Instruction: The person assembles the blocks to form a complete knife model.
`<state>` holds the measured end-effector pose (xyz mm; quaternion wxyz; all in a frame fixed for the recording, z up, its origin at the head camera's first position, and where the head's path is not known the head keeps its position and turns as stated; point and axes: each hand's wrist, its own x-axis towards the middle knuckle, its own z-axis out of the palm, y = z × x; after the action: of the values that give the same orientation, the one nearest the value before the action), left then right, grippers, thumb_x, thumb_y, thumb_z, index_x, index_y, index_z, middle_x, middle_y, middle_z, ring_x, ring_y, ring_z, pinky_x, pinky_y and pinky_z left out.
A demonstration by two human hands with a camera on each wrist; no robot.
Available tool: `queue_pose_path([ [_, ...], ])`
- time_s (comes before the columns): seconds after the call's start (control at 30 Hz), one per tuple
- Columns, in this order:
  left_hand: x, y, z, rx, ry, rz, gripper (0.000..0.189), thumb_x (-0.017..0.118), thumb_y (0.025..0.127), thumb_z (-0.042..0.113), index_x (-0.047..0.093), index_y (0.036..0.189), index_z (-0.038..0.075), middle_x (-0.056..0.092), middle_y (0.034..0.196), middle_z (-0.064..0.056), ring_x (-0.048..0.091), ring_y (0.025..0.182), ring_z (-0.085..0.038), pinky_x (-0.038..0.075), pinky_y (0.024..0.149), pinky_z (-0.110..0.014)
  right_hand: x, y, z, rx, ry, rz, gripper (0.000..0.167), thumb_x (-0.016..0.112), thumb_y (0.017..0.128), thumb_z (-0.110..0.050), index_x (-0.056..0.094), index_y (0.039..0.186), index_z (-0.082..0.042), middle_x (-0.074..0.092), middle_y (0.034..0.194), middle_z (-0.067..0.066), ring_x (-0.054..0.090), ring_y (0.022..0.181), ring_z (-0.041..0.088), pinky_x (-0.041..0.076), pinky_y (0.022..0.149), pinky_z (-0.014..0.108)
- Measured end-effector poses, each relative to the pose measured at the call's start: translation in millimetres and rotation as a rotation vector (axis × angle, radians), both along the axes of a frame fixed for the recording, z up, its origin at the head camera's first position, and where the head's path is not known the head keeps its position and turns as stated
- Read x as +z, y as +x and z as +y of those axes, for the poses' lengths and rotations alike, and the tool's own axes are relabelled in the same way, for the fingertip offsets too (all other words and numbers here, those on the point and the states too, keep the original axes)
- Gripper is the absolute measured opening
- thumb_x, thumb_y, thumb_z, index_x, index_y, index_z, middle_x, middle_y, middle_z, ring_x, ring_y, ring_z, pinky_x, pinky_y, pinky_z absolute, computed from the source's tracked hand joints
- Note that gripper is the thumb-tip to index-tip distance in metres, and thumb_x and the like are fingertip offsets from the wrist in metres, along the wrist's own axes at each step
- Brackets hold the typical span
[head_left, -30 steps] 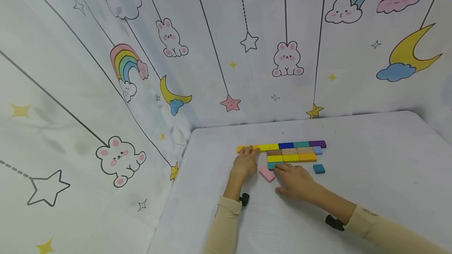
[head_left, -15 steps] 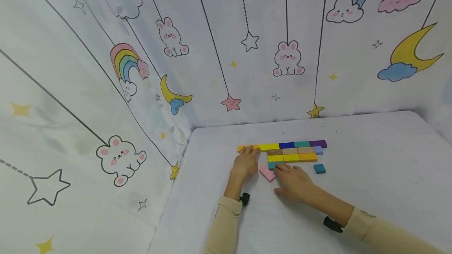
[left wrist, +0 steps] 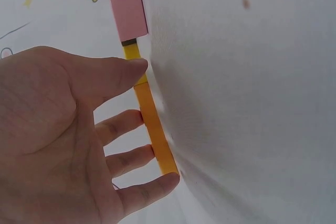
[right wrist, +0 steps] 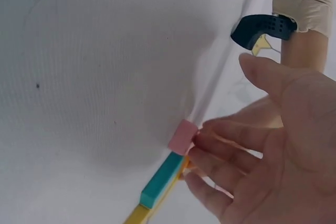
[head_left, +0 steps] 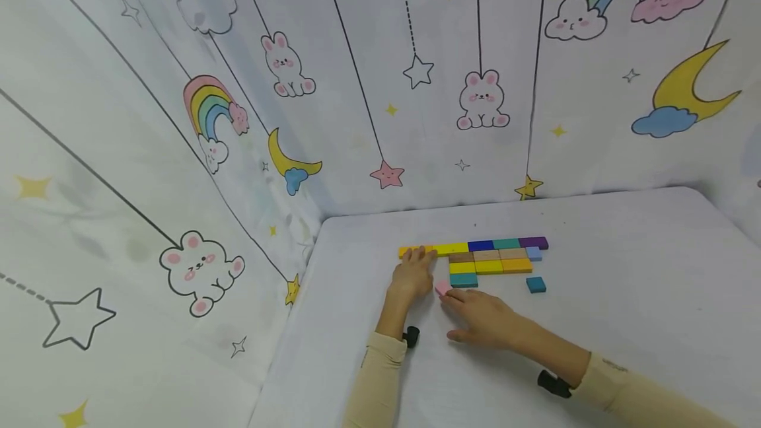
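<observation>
My left hand [head_left: 412, 277] reaches to the left end of the back row of flat coloured blocks. In the left wrist view its outstretched fingertips touch an orange block [left wrist: 155, 124], and the thumb lies by a yellow block [left wrist: 132, 52]. The right hand [head_left: 484, 317] has its extended fingertips on a pink block [head_left: 441, 288], partly covering it; the thumb stands apart. Seen from the right wrist, the pink block [right wrist: 183, 137] is right by the end of a teal block [right wrist: 160, 180]. That teal block [head_left: 464, 280] forms the front row, below the yellow ones.
Behind it, wooden-toned blocks [head_left: 487, 255] and a yellow-orange row [head_left: 489, 267] lie side by side. Blue [head_left: 481, 246] and purple [head_left: 533, 243] blocks continue the back row rightward. A loose blue-teal tile [head_left: 536, 285] lies to the right on the white-covered table [head_left: 642, 296].
My right hand has left the teal block and shifted left and nearer to me onto the pink block, which it now partly covers. The left hand has stayed in place.
</observation>
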<state>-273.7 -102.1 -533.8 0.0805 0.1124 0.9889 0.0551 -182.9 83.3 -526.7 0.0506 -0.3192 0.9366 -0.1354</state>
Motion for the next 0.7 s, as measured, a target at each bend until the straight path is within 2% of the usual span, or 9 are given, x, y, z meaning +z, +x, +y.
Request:
queue_pose_path([
  [0.1, 0.3, 0.9, 0.2, -0.002, 0.002, 0.018, 0.057, 0.060, 0.105, 0.026, 0.044, 0.159, 0.029, 0.035, 0.168, -0.004, 0.030, 0.155, -0.033, 0.043, 0.116, -0.054, -1.6, 1.4, -2, 0.012, 0.017, -0.001, 0.077, 0.081, 0.088, -0.053, 0.059, 0.148, -0.009, 0.057, 0.150, 0.009, 0.058, 0.135, 0.031, 0.050, 0.109, 0.052],
  [0.43, 3.7, 1.2, 0.4, 0.003, 0.004, 0.002, 0.058, 0.061, 0.104, 0.026, 0.043, 0.160, 0.028, 0.032, 0.170, -0.005, 0.028, 0.156, -0.033, 0.040, 0.118, -0.055, -11.1, 6.5, -1, 0.070, 0.053, 0.073, 0.076, 0.082, 0.086, -0.053, 0.060, 0.143, -0.007, 0.056, 0.146, 0.010, 0.060, 0.131, 0.028, 0.052, 0.107, 0.049],
  [0.7, -3.6, -3.3, 0.5, 0.013, -0.014, -0.025, 0.060, 0.058, 0.106, 0.027, 0.038, 0.162, 0.032, 0.027, 0.172, -0.003, 0.023, 0.158, -0.032, 0.039, 0.119, -0.055, -12.1, 14.6, 7, 0.094, 0.102, 0.135, 0.070, 0.084, 0.086, -0.048, 0.062, 0.140, -0.009, 0.059, 0.138, 0.008, 0.063, 0.125, 0.026, 0.055, 0.104, 0.046],
])
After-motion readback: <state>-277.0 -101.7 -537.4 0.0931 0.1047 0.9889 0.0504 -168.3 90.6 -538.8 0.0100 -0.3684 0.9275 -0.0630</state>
